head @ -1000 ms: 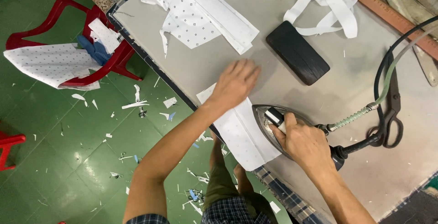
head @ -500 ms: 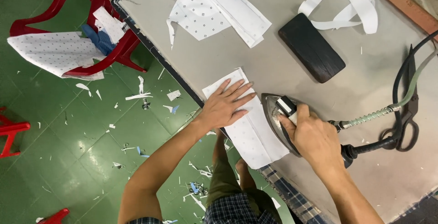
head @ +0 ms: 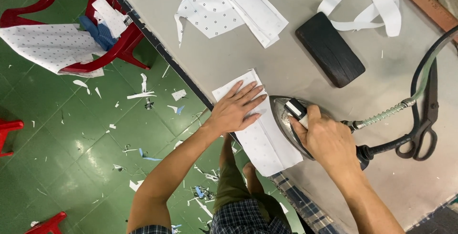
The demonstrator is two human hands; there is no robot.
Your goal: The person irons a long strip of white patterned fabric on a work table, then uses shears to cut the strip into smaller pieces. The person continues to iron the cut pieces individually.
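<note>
White fabric piece (head: 265,136) w/ faint small dots. Iron (head: 291,119): silver metal body, black handle w/ white tag, cable grey-green, hose black. Worktable (head: 229,57) grey, edge trim blue/white plaid. Pressing block (head: 330,49) black. Shirt fabric (head: 214,5) white w/ small dark diamond print. Strips (head: 372,0) plain white. Scissors (head: 424,124) dark. Ruler (head: 429,5) brown wood. Chair (head: 119,38) red, draped cloth (head: 52,48) white dotted, blue scrap (head: 98,31) on it. Floor (head: 71,143) green tile, white/blue scraps. Shorts (head: 248,217) dark plaid.
</note>
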